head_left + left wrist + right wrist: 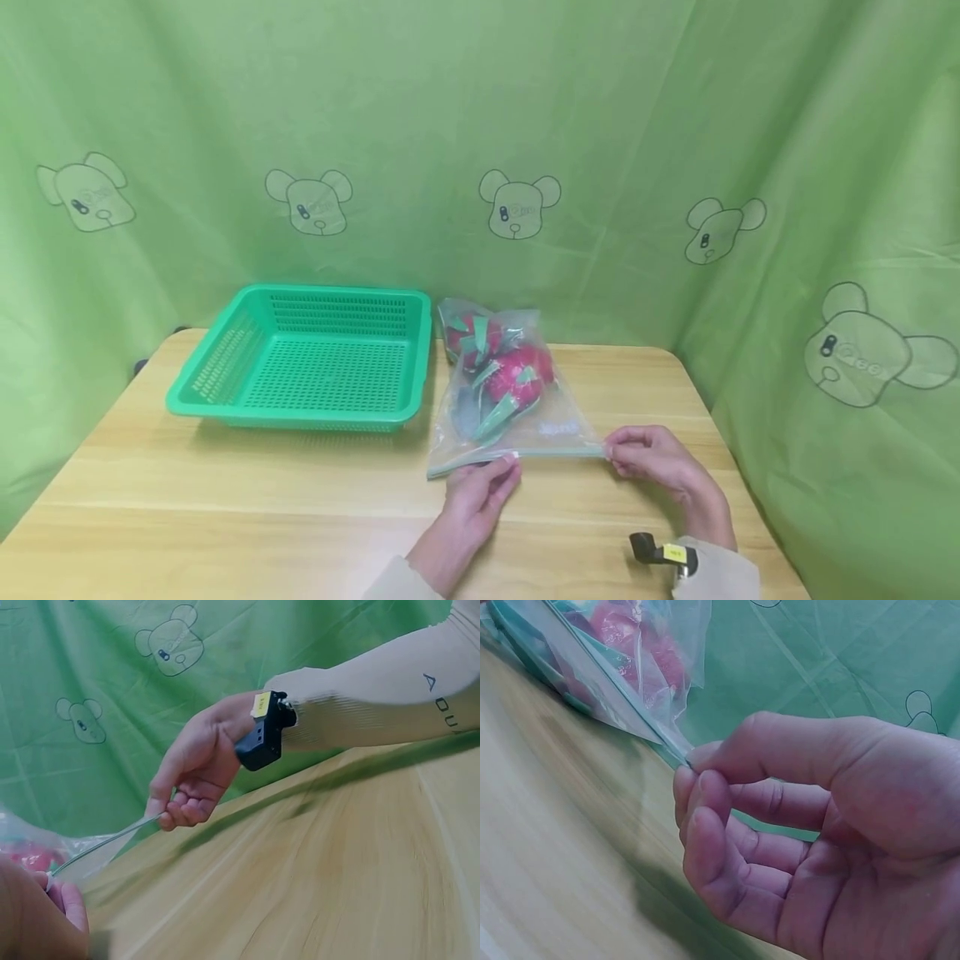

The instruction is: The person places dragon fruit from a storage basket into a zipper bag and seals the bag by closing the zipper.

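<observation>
A clear zip bag (558,429) lies on the table with red-and-green fruits (517,375) inside that look like dragon fruit. Its zip edge runs across the near side, between both hands. My left hand (480,496) pinches this edge near its middle, at a small white slider (49,881). At the bag's right corner, my right hand (656,458) pinches the end of the zip strip between thumb and forefinger. In the right wrist view, the right hand's (780,817) other fingers are curled below the corner.
A green plastic basket (300,417) with slotted walls stands left of the bag; nothing shows in it. The wooden table (225,517) reaches back to a green curtain (600,125) with bear-head prints, which also hangs along both sides.
</observation>
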Demonstrator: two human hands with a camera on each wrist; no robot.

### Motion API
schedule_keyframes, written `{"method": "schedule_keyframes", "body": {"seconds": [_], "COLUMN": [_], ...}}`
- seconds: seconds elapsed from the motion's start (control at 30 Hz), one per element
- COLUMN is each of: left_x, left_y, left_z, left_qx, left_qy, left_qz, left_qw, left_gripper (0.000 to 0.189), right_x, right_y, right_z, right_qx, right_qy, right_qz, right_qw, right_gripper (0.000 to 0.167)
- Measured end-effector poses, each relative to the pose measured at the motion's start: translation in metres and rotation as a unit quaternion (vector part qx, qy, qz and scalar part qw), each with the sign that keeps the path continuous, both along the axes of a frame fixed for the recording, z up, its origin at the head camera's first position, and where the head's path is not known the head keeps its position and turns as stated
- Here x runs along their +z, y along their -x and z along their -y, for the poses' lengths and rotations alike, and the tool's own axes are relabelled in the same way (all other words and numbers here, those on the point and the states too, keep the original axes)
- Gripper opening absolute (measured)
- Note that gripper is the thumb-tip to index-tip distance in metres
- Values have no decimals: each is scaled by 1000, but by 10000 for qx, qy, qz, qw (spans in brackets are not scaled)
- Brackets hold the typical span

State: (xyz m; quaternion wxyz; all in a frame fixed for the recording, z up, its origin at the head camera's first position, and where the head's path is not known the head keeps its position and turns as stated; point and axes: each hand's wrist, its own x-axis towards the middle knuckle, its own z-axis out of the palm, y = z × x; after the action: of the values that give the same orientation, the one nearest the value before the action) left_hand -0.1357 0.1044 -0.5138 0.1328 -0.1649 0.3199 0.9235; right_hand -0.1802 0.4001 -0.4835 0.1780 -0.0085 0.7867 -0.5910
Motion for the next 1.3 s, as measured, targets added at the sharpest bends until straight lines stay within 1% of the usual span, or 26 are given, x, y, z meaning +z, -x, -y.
{"method": "schedule_keyframes", "body": {"seconds": [0.23,0.4,0.53,0.67,0.77,0.9,1.07,1.13,1.3], "left_x": [-1,0,1,3,3,2,-1,-2,-3], "left_y": [-2,-1,-1,-1,-2,-2,-2,-2,-1], "left_z": [21,34,41,48,54,63,81,87,98], "left_qx": [-102,-127,-33,112,210,278,264,272,221], "left_qy": [17,32,60,247,551,903,941,948,1021], "left_qz": [-192,-276,-281,-234,-203,-266,-275,-270,-267], "left_qw": [9998,9995,9996,9994,9981,9952,9948,9948,9942], "left_gripper": [40,43,51,56,54,52,55,60,65], "right_x": [-1,-3,-2,-1,-1,-1,-4,-5,-7], "right_y": [3,6,7,7,7,7,6,6,5], "right_z": [4,6,6,6,6,9,9,7,3], "right_qx": [75,159,201,208,156,72,109,131,141], "right_qy": [0,44,9,-25,-59,-84,-127,-174,-307], "right_qz": [-14,-12,-54,-120,-127,-93,-95,-135,-170], "right_qw": [10000,9999,9998,9997,9998,9999,9998,9997,9993], "right_gripper": [35,34,34,34,33,32,34,35,35]}}
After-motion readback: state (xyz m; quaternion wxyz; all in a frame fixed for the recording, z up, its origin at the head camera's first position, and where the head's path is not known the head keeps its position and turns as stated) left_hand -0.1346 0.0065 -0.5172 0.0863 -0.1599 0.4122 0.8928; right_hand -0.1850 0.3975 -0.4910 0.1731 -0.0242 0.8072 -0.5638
